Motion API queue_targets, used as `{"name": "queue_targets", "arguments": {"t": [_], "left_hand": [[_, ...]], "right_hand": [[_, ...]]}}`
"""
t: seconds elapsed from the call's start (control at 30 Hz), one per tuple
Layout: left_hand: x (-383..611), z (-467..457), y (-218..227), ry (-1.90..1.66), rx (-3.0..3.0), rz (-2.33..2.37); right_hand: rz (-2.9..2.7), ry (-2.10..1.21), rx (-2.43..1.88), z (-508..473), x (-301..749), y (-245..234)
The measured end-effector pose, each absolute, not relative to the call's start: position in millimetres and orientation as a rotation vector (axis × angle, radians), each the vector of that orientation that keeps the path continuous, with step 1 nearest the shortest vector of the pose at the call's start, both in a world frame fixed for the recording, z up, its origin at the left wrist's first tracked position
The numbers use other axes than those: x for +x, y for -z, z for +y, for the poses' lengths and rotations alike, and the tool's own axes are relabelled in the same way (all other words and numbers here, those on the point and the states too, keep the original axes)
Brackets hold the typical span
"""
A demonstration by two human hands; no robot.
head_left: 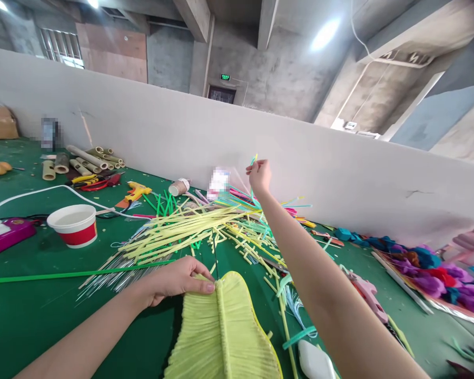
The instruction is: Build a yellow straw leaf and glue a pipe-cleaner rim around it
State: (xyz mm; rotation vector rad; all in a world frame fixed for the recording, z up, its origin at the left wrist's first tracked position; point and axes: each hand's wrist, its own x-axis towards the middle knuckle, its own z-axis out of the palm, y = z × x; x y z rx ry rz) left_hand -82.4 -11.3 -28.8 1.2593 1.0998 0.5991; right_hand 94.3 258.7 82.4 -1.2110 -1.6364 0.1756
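Observation:
A yellow-green leaf shape (243,326), ribbed on both sides of a raised midrib, lies at the bottom middle with a thin dark wire at its tip. My left hand (184,281) pinches its top edge between thumb and fingers. Farther out, my right hand (259,176) is raised before the white partition, fingers closed on thin yellow and blue-green strips (254,159) that look like pipe cleaners. Under both hands spreads a heap of pale yellow pipe cleaners (189,226), with short cut pieces around it. Bare silvery wires (114,273) lie beneath the heap.
Left: a paper tub (74,226), a purple power strip (13,237), a yellow glue gun (136,192), pliers (97,181) and bamboo pieces (90,158). Right: a white case (315,360), a pink glue gun (365,295) and coloured bundles (430,273). A white partition (339,173) closes the back.

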Motion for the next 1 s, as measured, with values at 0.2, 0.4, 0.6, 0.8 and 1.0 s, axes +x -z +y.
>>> {"name": "queue_targets", "arguments": {"t": [0.2,0.4,0.6,0.8,1.0], "left_hand": [[-83,-13,28,-0.606,1.243,1.13],[-80,-14,25,-0.6,1.209,1.11],[-76,-19,20,-0.633,1.238,1.131],[-68,-24,15,-0.661,1.213,1.15],[-58,-24,10,-0.629,1.231,1.146]], "right_hand": [[-1.292,-0.116,-0.952,257,112,-180],[-1.293,-0.108,-0.615,184,124,-265],[-2.28,-0.484,-0.923,63,160,-170],[-2.596,-0.481,-0.93,5,196,-81],[-2.666,-0.324,-0.836,17,193,-72]]}}
